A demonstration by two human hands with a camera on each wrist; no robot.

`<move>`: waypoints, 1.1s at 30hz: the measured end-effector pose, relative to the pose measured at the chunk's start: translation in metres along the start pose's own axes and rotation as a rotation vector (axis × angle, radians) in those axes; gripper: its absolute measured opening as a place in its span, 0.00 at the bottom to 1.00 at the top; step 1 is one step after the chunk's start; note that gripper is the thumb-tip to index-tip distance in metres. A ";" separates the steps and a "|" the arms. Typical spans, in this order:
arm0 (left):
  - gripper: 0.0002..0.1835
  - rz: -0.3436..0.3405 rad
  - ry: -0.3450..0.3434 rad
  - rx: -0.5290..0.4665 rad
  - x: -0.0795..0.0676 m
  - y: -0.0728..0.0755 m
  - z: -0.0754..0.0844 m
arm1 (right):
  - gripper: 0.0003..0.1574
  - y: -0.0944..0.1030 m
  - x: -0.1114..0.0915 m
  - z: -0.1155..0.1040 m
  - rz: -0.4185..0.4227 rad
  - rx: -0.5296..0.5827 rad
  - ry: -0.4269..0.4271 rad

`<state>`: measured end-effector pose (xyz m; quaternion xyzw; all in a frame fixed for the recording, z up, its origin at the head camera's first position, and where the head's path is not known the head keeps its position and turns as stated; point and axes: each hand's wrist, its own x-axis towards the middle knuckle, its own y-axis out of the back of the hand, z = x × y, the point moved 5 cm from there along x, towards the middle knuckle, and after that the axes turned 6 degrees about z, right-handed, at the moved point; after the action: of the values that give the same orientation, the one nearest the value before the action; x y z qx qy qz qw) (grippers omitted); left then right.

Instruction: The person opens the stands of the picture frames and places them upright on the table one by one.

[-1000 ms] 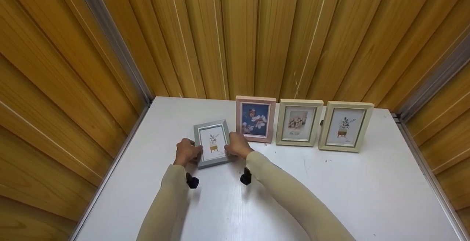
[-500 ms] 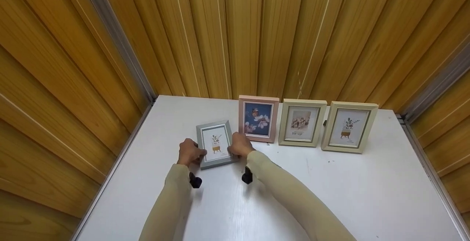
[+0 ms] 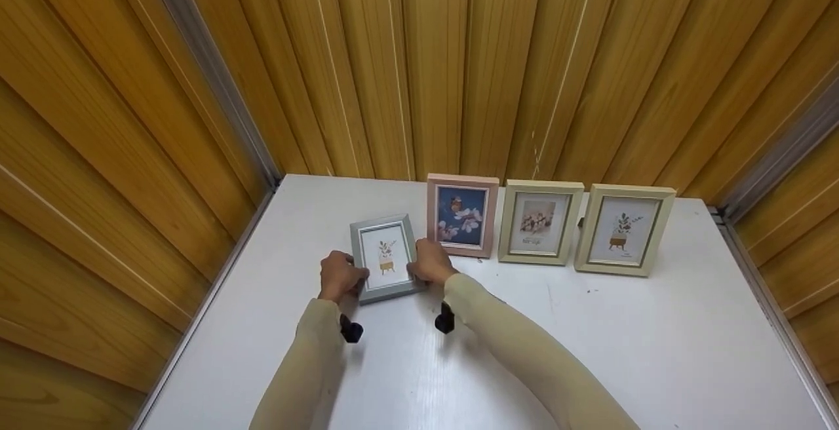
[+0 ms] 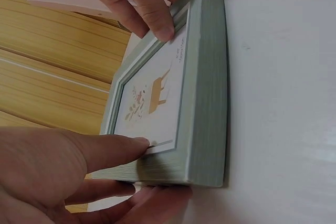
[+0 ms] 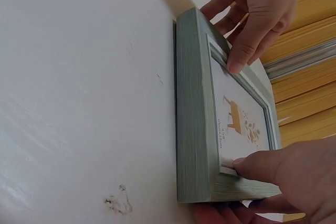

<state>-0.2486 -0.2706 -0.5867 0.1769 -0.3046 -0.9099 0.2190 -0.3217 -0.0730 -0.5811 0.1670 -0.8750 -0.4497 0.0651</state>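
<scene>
A grey-green picture frame [image 3: 387, 257] with a potted-plant print leans back on the white table, its bottom edge on or very near the surface. My left hand [image 3: 341, 275] grips its left side, thumb on the front and fingers behind the edge. On the opposite side my right hand [image 3: 432, 261] holds it the same way. Both wrist views show the thumbs over the inner border; in the right wrist view the frame's lower edge [image 5: 193, 114] faces the camera. The back of the frame is hidden.
To the right, in a row, stand a pink picture frame [image 3: 462, 215] with a blossom photo, a cream frame [image 3: 541, 222] with a flower print, and another cream frame [image 3: 624, 231] with a plant print. Wood-panelled walls [image 3: 432, 63] enclose the white table [image 3: 406, 377].
The whole scene has shifted slightly in the head view. Both hands keep their hold on the grey-green picture frame, which stays in nearly the same place beside the pink one.
</scene>
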 end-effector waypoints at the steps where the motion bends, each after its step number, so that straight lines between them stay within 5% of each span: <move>1: 0.27 0.016 -0.004 -0.012 -0.001 0.001 0.001 | 0.15 0.001 0.000 -0.001 0.021 -0.002 0.013; 10: 0.27 0.191 -0.131 -0.076 -0.007 0.018 0.010 | 0.31 0.015 -0.004 -0.018 0.229 0.080 0.081; 17: 0.29 0.300 -0.202 -0.180 -0.015 0.026 0.017 | 0.33 0.026 -0.007 -0.025 0.356 0.130 0.097; 33: 0.28 0.414 -0.322 -0.265 -0.023 0.024 0.022 | 0.33 0.037 -0.012 -0.023 0.420 0.196 0.143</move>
<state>-0.2328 -0.2656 -0.5508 -0.0660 -0.2434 -0.8942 0.3700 -0.3133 -0.0666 -0.5377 0.0184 -0.9232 -0.3262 0.2025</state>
